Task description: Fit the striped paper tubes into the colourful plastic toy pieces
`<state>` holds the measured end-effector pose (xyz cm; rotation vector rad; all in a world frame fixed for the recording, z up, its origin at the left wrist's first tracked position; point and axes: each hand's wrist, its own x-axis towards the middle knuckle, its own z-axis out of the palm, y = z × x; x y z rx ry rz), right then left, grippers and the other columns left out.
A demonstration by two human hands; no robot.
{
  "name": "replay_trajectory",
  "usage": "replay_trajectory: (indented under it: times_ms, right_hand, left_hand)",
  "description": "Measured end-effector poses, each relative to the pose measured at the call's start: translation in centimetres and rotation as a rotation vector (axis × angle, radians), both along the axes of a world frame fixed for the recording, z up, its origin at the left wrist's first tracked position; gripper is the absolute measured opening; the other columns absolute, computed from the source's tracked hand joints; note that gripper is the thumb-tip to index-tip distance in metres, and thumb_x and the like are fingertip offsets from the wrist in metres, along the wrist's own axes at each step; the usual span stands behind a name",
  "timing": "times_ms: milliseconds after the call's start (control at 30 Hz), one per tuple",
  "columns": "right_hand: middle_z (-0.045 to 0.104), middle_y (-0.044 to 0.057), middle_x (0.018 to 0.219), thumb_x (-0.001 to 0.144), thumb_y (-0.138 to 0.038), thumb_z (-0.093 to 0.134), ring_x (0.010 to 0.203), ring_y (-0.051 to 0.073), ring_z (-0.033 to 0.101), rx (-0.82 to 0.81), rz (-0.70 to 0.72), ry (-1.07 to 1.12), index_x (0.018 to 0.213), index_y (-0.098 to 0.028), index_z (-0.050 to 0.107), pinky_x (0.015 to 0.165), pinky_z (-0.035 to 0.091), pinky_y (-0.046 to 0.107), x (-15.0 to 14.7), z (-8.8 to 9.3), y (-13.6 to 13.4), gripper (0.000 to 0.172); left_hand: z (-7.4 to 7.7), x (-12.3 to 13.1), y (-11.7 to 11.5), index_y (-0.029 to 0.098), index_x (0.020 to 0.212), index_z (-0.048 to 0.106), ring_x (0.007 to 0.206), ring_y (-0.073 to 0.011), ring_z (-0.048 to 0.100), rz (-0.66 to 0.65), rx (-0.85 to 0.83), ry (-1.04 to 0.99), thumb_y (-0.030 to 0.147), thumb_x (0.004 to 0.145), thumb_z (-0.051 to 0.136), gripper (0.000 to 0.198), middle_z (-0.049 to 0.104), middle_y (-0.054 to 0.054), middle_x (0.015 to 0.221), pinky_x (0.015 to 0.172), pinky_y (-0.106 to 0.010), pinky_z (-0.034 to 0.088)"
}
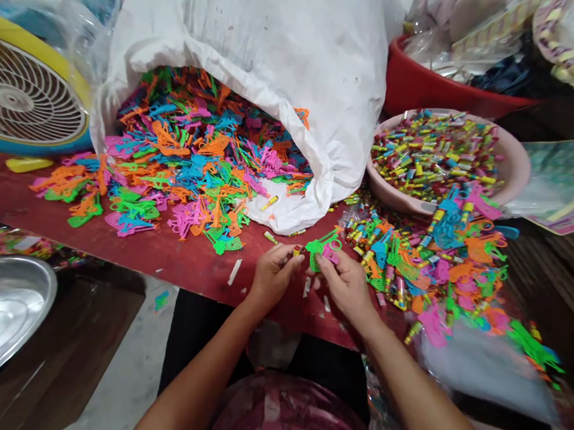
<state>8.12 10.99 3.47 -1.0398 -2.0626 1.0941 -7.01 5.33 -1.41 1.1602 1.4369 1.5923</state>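
Over the front edge of the red table, my left hand (277, 270) pinches a small yellow-and-red tube (297, 250) between thumb and fingers. Close beside it, my right hand (346, 282) is closed on small plastic toy guns, a green one (315, 247) and a pink one (333, 247). The two hands are slightly apart. To the right of my right hand lies a heap of toy guns with tubes (412, 261), in green, orange, pink and blue. Beyond my left hand, loose toy guns (206, 162) spill from a large white sack (282, 29).
A pink basin (516, 173) full of small wrapped tubes stands at right, with a red tub (397, 71) behind it. A yellow-and-blue fan (18, 94) is at left, above a metal bowl (42, 295). Clear plastic bags (488, 363) lie at the right front. Paper scraps (235, 272) dot the red table (174, 259).
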Motion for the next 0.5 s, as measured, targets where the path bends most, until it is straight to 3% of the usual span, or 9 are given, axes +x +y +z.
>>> replay_trajectory:
  times_ms: [267,500]
  right_hand:
    - [0.062,-0.002,0.057,0.098,-0.041,0.047,0.051,0.016,0.058,0.127,0.026,-0.079,0.081,-0.023,0.056,0.055,0.041,0.027,-0.57,-0.61,-0.43,0.027]
    - [0.059,-0.001,0.059,0.098,-0.037,0.046,0.054,0.016,0.054,0.381,-0.017,-0.233,0.078,-0.023,0.051,0.056,0.034,0.027,-0.37,-0.50,-0.50,0.025]
  left_hand:
    - [0.46,-0.23,-0.10,0.021,0.078,0.068,0.063,-0.0156,0.050,-0.017,0.038,0.067,0.034,0.091,0.057,0.021,0.059,-0.001,0.071,0.060,-0.025,0.038]
    - [0.56,-0.06,-0.27,0.023,0.090,0.069,0.077,-0.0196,0.057,0.019,0.076,0.246,0.031,0.095,0.051,0.020,0.064,-0.005,0.082,0.071,-0.027,0.040]
